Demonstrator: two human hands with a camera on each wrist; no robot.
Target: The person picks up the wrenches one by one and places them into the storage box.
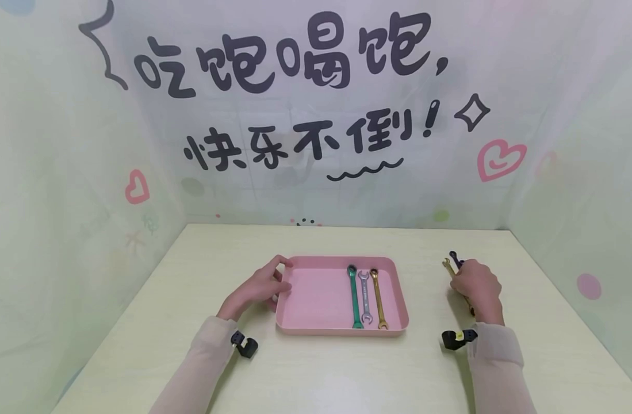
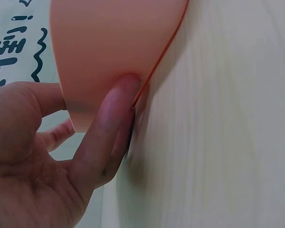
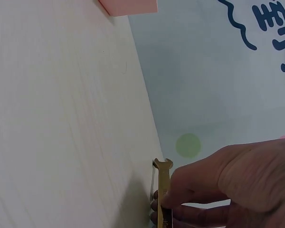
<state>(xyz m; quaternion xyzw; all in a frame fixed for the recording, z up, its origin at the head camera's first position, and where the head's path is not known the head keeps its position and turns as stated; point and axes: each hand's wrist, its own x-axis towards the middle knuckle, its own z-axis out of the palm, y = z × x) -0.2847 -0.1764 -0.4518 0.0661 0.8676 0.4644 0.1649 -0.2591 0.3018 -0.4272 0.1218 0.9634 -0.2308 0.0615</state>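
The right hand has its grip closed on the gold wrench, at the right of the head view, with the thumb on the near face and the fingers behind the shank. A firm pinch close to the middle of the shank should stop the heavy ends from swinging. The dark wrench shows just beyond the hand, partly hidden, and whether the fingers touch it cannot be told; lifting the gold one straight up before any sideways travel would probably avoid dragging its neighbour along.

The left hand grips the left end of the pink tray, fingers over the rim and against the outer wall. Light, steady pressure against the bench should be enough; a hard squeeze could tip or slide it.

In the right part of the tray, the green wrench, silver double-ended wrench and gold combination wrench lie roughly parallel. Anything laid beside them is best lined up lengthwise and lowered gently, clear of their heads.
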